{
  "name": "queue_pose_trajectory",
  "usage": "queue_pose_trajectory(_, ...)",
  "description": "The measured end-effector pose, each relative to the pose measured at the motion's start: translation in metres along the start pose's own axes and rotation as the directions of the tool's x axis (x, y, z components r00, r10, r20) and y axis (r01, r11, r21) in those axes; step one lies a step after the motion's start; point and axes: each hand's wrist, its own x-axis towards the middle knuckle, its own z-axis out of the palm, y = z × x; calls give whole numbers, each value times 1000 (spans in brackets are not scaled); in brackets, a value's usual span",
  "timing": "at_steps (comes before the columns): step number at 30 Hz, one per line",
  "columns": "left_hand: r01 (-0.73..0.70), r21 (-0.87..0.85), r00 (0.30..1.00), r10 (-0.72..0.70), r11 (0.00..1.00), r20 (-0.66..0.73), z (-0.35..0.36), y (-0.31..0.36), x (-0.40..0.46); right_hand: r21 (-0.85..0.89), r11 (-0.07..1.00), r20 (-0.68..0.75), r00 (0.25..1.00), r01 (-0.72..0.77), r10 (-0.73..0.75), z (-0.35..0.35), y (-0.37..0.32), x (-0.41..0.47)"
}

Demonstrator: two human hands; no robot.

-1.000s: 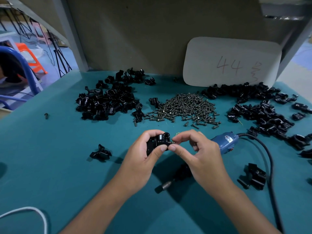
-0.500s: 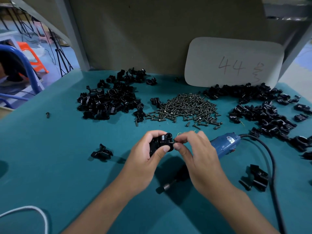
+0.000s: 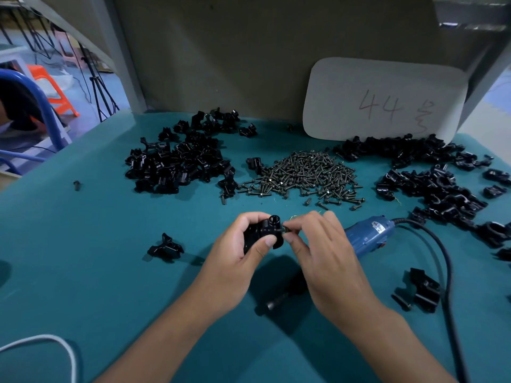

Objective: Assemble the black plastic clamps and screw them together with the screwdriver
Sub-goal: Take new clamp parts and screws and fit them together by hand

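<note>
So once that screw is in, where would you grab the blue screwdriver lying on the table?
Probably round its blue barrel, coming from above and from the right, with the right hand that is nearest. The barrel is the thick, bare part; the cable leaves its far end, and the bit end points toward the person, partly under that hand.

Over the teal table (image 3: 83, 258), the left hand (image 3: 235, 261) grips a black clamp (image 3: 262, 233) while the right hand (image 3: 320, 252) pinches a small screw (image 3: 285, 230) against its side. A blue screwdriver (image 3: 367, 234) lies just behind the right hand, near the screw pile (image 3: 301, 175).
</note>
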Motion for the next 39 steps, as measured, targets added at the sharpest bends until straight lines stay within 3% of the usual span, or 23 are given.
queue_pose_trajectory(6,-2,-21,1000,3,1000,27,-1,3,0,56,997,43,998,-52,49,-7,0,1)
queue_pose_trajectory(10,-32,22,999,31,999,40,1,6,-3,-9,999,116,992,-39,40,-9,-1,2)
queue_pose_trajectory(18,-52,44,997,49,998,65,3,8,-4,187,942,214,947,-280,239,-10,-8,5)
queue_pose_trajectory(26,-48,65,997,44,997,67,2,9,-5,31,998,316,947,-61,48,-19,2,5)
queue_pose_trajectory(33,-71,59,996,67,996,61,3,7,-5,28,985,287,945,-171,156,-18,2,4)
queue_pose_trajectory(36,-44,36,998,42,998,37,2,6,-4,108,970,290,941,-216,177,-18,4,1)
queue_pose_trajectory(39,-30,15,999,29,999,32,0,5,-3,151,973,262,956,-177,133,-16,8,2)
